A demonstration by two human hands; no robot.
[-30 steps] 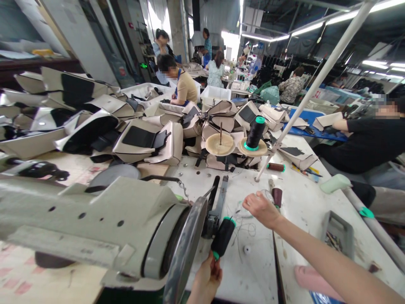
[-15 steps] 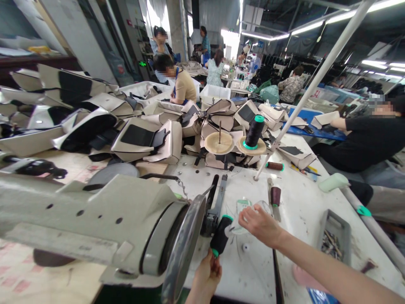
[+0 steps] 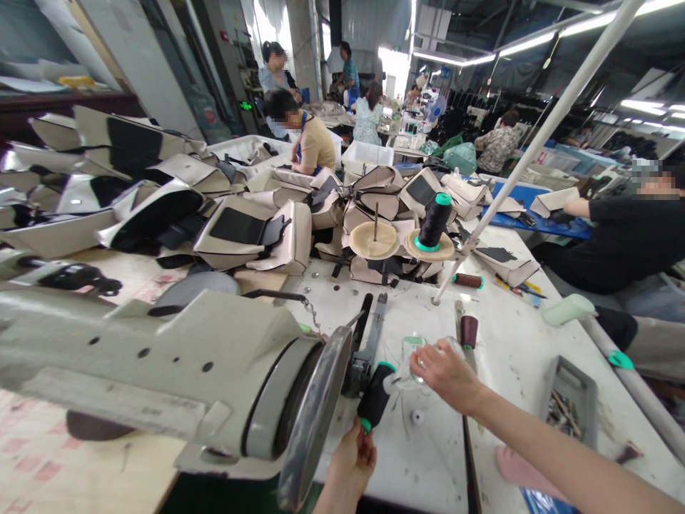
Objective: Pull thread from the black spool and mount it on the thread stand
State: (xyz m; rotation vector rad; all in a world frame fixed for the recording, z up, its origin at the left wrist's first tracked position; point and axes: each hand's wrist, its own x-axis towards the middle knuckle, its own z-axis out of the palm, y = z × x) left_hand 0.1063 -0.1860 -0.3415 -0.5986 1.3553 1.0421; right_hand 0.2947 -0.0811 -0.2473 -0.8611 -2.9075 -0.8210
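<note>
My left hand (image 3: 353, 457) grips a cone of black thread (image 3: 376, 396) by its lower green end. The cone is tilted over the white tabletop, beside the sewing machine's handwheel (image 3: 315, 417). Closed around a clear plastic bottle (image 3: 413, 351) with a green-marked label is my right hand (image 3: 447, 375). The bottle lies tipped, its pale nozzle close against the side of the black thread; whether they touch I cannot tell. My fingers cover part of the bottle.
Cream and black bag pieces (image 3: 251, 232) are heaped behind the machine (image 3: 160, 364). A thread stand holds another black cone (image 3: 434, 223); its pole (image 3: 497, 193) slants up. A maroon cone (image 3: 469, 331) and a grey tray (image 3: 593, 400) of metal parts lie right. Co-workers sit beyond.
The view has shifted slightly, so the surroundings sit a little farther right. Both hands keep their holds, and the bottle's nozzle stays by the thread cone.
</note>
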